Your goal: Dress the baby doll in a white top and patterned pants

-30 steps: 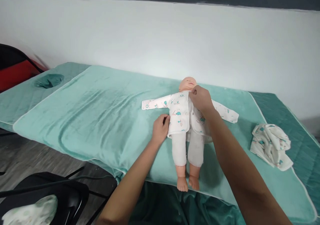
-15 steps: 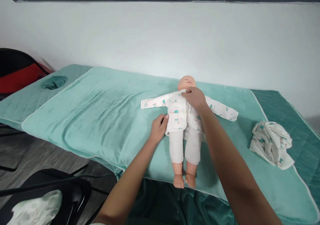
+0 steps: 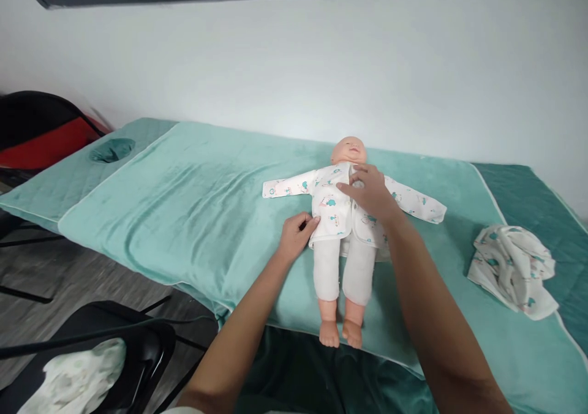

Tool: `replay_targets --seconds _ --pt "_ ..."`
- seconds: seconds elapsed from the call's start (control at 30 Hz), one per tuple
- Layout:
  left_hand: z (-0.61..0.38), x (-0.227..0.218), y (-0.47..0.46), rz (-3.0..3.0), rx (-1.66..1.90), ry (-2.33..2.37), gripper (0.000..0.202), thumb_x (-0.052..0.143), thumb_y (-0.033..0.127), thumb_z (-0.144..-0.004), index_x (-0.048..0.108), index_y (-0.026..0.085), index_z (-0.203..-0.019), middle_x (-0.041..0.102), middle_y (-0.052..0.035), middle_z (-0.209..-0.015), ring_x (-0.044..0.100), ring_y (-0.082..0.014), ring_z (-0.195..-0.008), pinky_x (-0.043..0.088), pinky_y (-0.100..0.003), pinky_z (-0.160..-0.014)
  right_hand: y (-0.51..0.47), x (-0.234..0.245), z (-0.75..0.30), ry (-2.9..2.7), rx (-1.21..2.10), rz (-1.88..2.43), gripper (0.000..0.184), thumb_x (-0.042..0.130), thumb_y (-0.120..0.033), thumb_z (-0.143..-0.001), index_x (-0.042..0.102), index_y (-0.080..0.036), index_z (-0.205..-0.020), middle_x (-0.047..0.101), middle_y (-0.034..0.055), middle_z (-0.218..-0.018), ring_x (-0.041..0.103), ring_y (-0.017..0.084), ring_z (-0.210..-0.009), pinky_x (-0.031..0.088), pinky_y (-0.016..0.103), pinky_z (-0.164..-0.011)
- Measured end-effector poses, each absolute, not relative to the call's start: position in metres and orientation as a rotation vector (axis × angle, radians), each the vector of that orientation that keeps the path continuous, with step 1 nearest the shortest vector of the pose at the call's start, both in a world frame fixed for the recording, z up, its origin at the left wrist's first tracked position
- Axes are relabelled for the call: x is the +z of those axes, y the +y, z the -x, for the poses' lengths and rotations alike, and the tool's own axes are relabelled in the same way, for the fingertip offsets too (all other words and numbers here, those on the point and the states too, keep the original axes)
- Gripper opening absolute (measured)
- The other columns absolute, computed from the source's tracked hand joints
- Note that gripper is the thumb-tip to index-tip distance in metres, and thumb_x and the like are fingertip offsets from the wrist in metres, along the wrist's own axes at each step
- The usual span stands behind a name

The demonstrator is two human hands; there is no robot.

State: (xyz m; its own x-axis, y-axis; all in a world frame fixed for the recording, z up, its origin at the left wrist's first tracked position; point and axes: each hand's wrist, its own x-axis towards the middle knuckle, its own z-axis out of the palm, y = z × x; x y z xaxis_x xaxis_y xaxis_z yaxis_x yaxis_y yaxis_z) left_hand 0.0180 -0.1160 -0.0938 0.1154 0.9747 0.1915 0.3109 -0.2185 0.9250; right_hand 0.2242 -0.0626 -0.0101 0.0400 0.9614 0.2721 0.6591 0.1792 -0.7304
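Observation:
A baby doll (image 3: 349,150) lies on its back, feet toward me, in a white printed jacket (image 3: 331,203) and white trousers (image 3: 326,270). The jacket's sleeves are stretched out to both sides, and its front edges meet at the chest but part lower down. At the lower side edge of the jacket, my left hand (image 3: 294,237) is closed, thumb and forefinger pinching the cloth. My right hand (image 3: 371,192) rests on the doll's chest over the front opening, its fingers apart and thumb stretched out, covering part of the jacket.
The doll lies on a green-covered massage bed (image 3: 206,175) with a face hole (image 3: 113,150) at its left end. A crumpled printed cloth (image 3: 512,270) lies on the right. Lower left, a black chair (image 3: 151,340) bears another cloth (image 3: 78,374). A wall runs behind the bed.
My right hand has slid down from the doll's neckline to mid-chest, and its fingers have spread. My left hand stays at the jacket's side. The view has shifted slightly.

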Motion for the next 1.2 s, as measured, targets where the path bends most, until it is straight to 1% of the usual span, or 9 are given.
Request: replay_targets --seconds 0.13,0.23,0.37,0.57,0.73,0.9,1.03,1.1,1.2 --pt "-0.017 -0.095 -0.116 -1.600 1.137 1.279 0.049 0.053 0.054 -0.093 0.043 0.018 -0.061 0.039 0.0046 -0.059 0.036 -0.0101 -0.061 0.028 -0.027 -0.059 -0.089 -0.024 -0.223 -1.756 0.409 1.511 0.024 0.074 -0.037 -0.076 0.056 -0.023 -0.068 0.047 0.0097 -0.149 0.034 0.034 -0.144 0.026 0.056 -0.117" --pt "-0.017 -0.095 -0.116 -1.538 1.170 1.308 0.051 0.048 0.056 -0.095 0.042 0.019 -0.061 0.039 0.0042 -0.059 0.038 -0.0105 -0.060 0.028 -0.027 -0.059 -0.101 -0.026 -0.222 -1.719 0.404 1.504 0.018 0.069 -0.028 -0.078 0.055 -0.023 -0.067 0.050 0.0097 -0.149 0.036 0.033 -0.144 0.026 0.056 -0.118" --pt "-0.017 -0.095 -0.114 -1.520 1.175 1.310 0.050 0.046 0.055 -0.096 0.046 0.018 -0.062 0.045 0.0032 -0.060 0.044 -0.0114 -0.061 0.031 -0.028 -0.061 -0.110 -0.026 -0.221 -1.641 0.405 1.505 0.017 0.066 -0.029 -0.080 0.056 -0.023 -0.068 0.054 0.0091 -0.147 0.037 0.033 -0.144 0.027 0.058 -0.118" --pt "-0.017 -0.095 -0.113 -1.510 1.191 1.337 0.051 0.048 0.053 -0.096 0.040 0.019 -0.060 0.039 0.0042 -0.059 0.038 -0.0106 -0.060 0.029 -0.028 -0.060 -0.125 -0.032 -0.220 -1.778 0.291 1.481 0.022 0.067 -0.035 -0.084 0.057 -0.021 -0.070 0.043 0.0096 -0.157 0.022 0.036 -0.152 0.024 0.058 -0.120" --pt "-0.017 -0.095 -0.113 -1.519 1.186 1.331 0.047 0.047 0.050 -0.097 0.048 0.018 -0.062 0.047 0.0031 -0.061 0.044 -0.0115 -0.063 0.033 -0.027 -0.063 -0.134 -0.035 -0.222 -1.769 0.250 1.413 0.019 0.063 -0.025 -0.082 0.053 -0.022 -0.067 0.049 0.0079 -0.151 0.028 0.034 -0.149 0.029 0.057 -0.119" --pt "-0.019 -0.094 -0.111 -1.488 1.235 1.354 0.041 0.050 0.047 -0.096 0.051 0.019 -0.066 0.053 0.0023 -0.064 0.049 -0.0126 -0.066 0.037 -0.027 -0.065 -0.138 -0.031 -0.225 -1.739 0.301 1.357 0.018 0.064 -0.026 -0.082 0.055 -0.022 -0.067 0.050 0.0064 -0.151 0.030 0.033 -0.148 0.028 0.058 -0.119" --pt "-0.019 -0.092 -0.107 -1.412 1.262 1.379 0.031 0.053 0.046 -0.095 0.060 0.019 -0.079 0.062 0.0006 -0.075 0.056 -0.0143 -0.073 0.043 -0.027 -0.071 -0.138 -0.033 -0.249 -1.466 0.434 1.336 0.019 0.063 -0.039 -0.087 0.063 -0.022 -0.077 0.061 0.0071 -0.140 0.051 0.028 -0.133 0.039 0.049 -0.111" --pt "-0.019 -0.091 -0.104 -1.376 1.240 1.377 0.030 0.055 0.047 -0.093 0.064 0.019 -0.086 0.066 -0.0009 -0.081 0.059 -0.0152 -0.076 0.046 -0.028 -0.073 -0.134 -0.042 -0.269 -1.262 0.431 1.481 0.026 0.061 -0.047 -0.088 0.065 -0.022 -0.084 0.070 0.0098 -0.120 0.064 0.026 -0.111 0.048 0.046 -0.099" --pt "-0.021 -0.087 -0.100 -1.212 1.201 1.277 0.034 0.060 0.050 -0.090 0.070 0.019 -0.099 0.072 -0.0041 -0.094 0.064 -0.0178 -0.085 0.050 -0.030 -0.081 -0.127 -0.057 -0.293 -1.110 0.467 1.869 0.041 0.057 -0.058 -0.086 0.067 -0.019 -0.086 0.074 0.0120 -0.091 0.066 0.028 -0.087 0.050 0.046 -0.084"
